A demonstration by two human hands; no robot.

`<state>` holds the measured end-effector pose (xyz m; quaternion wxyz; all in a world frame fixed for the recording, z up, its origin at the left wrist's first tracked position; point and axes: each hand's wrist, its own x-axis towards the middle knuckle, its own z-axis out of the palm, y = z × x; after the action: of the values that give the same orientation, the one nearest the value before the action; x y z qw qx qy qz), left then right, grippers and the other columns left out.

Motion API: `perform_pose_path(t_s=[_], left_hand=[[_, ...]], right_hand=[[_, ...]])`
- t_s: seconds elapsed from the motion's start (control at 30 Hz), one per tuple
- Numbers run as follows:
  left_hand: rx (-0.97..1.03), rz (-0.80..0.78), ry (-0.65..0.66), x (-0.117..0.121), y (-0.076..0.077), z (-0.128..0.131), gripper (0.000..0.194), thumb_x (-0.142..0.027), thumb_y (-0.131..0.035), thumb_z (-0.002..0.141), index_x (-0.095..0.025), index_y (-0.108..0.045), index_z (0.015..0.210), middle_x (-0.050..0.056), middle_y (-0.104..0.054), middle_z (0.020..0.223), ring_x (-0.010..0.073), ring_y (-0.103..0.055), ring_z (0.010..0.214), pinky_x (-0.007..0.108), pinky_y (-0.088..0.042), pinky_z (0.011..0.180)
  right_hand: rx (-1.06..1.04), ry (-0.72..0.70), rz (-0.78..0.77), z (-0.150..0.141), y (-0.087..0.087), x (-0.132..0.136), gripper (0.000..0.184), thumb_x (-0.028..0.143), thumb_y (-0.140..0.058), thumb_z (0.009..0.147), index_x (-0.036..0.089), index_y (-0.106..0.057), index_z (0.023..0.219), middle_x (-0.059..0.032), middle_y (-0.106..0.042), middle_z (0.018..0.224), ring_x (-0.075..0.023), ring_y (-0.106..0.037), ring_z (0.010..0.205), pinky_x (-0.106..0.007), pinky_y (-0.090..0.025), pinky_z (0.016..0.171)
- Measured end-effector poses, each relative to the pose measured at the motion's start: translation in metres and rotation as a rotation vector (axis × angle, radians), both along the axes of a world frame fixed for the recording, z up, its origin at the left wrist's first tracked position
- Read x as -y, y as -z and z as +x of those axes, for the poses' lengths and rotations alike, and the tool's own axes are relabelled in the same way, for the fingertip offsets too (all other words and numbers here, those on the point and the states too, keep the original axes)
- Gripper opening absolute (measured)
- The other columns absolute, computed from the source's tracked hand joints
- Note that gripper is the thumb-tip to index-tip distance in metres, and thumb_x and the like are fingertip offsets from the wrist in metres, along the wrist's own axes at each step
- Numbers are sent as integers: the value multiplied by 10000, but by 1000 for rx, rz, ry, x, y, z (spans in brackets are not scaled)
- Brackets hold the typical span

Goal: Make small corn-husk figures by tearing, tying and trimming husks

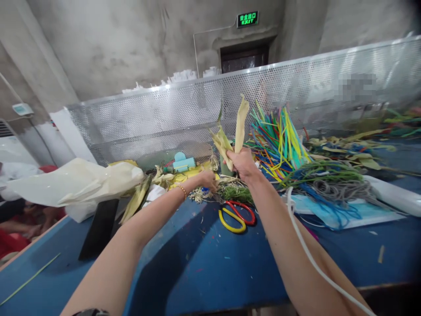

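My right hand (242, 161) is raised over the blue table (210, 263) in a fist, gripping a bunch of pale yellow-green corn husks (234, 130) that stick up from it. Lower down and a little to the left, my left hand (208, 179) reaches into a heap of dried husks and shreds (184, 176); its fingers curl into the pile, and what they hold is hidden. A beaded bracelet (181, 189) sits on my left wrist. Scissors with red and yellow handles (237, 216) lie on the table just below both hands.
A bundle of coloured strips (279, 140) fans up right of my right hand, with green, blue and grey cords (329, 184) and a face mask (342, 212) beside it. A perforated metal screen (204, 114) backs the table. A pale bag (79, 181) lies left. A white cable (315, 263) crosses my right forearm.
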<state>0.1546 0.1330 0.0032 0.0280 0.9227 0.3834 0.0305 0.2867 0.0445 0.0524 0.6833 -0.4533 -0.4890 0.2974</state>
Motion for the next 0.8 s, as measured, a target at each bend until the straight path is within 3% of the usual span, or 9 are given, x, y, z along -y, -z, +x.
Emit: perform_pose_path(t_s=[0.13,0.33,0.5,0.63,0.8], left_hand=[[79,-7,-46,-6,2,0,81,-165,-704,569,-136,-721,642,-26,-564,512,95,-470,537,204,-354,533],[216,-12,-77,-15,-25,-8,126,-188,-653,637,-116,-738,694,-30,-555,525,81,-456,526,195,-343,516],[369,-107,-89,-10,-40,-5,96,-171,-708,578,-102,-727,641,-26,-542,494,76,-449,500,190,-343,489],[457,-24,-169,-10,-49,-2,77,-128,-641,613,-96,-711,619,-35,-499,462,71,-439,479,185,-353,491],[614,21,-252,-16,-59,-1,126,-196,-611,694,-105,-689,655,-46,-437,434,63,-418,435,176,-355,465]], right_hand=[[4,18,12,2,-1,-2,104,197,-591,694,126,-578,619,2,-546,413,-74,-418,300,-167,-280,282],[29,28,28,2,-2,-2,125,222,-589,708,112,-608,651,-4,-546,420,-90,-443,316,-174,-301,293],[56,52,13,1,-1,0,142,223,-585,712,102,-618,644,-10,-547,422,-92,-446,326,-178,-313,302],[57,58,9,0,-2,2,145,218,-585,711,101,-616,632,-15,-551,424,-98,-457,332,-181,-318,300],[42,64,21,-1,-4,5,134,220,-594,708,114,-607,626,-18,-557,428,-112,-490,347,-181,-339,304]])
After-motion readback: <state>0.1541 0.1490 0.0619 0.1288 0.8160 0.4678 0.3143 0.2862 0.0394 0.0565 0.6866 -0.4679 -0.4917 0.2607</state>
